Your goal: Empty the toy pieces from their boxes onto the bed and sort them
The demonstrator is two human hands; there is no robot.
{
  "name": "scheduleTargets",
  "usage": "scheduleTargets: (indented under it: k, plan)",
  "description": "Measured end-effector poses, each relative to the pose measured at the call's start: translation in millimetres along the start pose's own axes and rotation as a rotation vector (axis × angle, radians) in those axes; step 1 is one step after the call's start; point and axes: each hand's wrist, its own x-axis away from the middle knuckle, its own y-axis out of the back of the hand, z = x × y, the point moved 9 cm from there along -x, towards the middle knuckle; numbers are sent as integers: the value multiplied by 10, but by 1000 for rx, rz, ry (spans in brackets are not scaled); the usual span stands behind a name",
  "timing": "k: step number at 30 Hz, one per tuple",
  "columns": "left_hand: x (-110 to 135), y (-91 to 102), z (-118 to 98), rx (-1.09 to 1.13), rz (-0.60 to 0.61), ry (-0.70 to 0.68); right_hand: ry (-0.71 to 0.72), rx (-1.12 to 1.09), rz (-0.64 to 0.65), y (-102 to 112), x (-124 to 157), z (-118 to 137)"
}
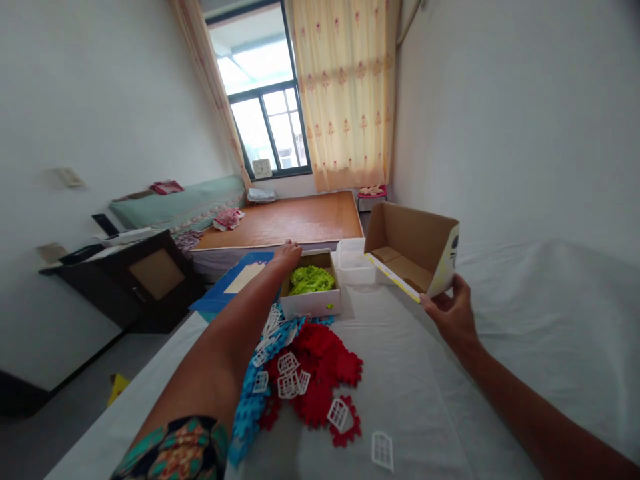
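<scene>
My right hand (454, 313) grips the lower right corner of a cardboard box (413, 243), brown inside and white outside with yellow marks. This box is tilted, its open side towards me. My left hand (289, 255) is closed at the far left rim of a white box (313, 306) holding bright green toothed pieces (312, 280); its fingertips are partly hidden. Nearer to me lies a heap of red toothed pieces (320, 363), beside blue pieces (247, 417). White window-shaped grid pieces (289, 385) are scattered over them, and a single white grid piece (383, 451) lies at the front.
A clear plastic tub (356, 263) stands right of the white box. To its left is a blue box (233, 283), partly behind my left arm. A white sheet (415, 380) covers the work surface. Beyond are a dark cabinet (145, 280) and a bed (295, 220) under the window.
</scene>
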Motion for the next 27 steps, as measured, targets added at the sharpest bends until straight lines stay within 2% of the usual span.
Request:
scheduleTargets:
  k: [3,7,9,12,16,18,20,23,27]
  plan:
    - [-270,-193,-56,-13,56,-13,-21,-23,-79,196,-47,-153]
    - [-395,-298,-98,-43,112,-46,-26,-37,-116,246,-112,-166]
    - [-375,-208,-48,-66,104,-41,-25,-45,-120,230,-117,-141]
    - [-267,115,117,-95,53,-18,-22,-51,-111,192,-97,-108]
    - [25,721,353,-137,-68,-6,-9,-45,-84,151,-45,-56]
    - [251,1038,379,-202,-201,-19,-3,-43,-71,130,-16,-22]
    - [526,1273,346,-265,-331,-9,-3,-43,-55,100,13,12]
    - [954,1367,226,-307,-414,27,-6,-35,-45,62,51,51]
    - [1477,1254,88,-319,-429,68,-6,-46,-33,25,81,72]
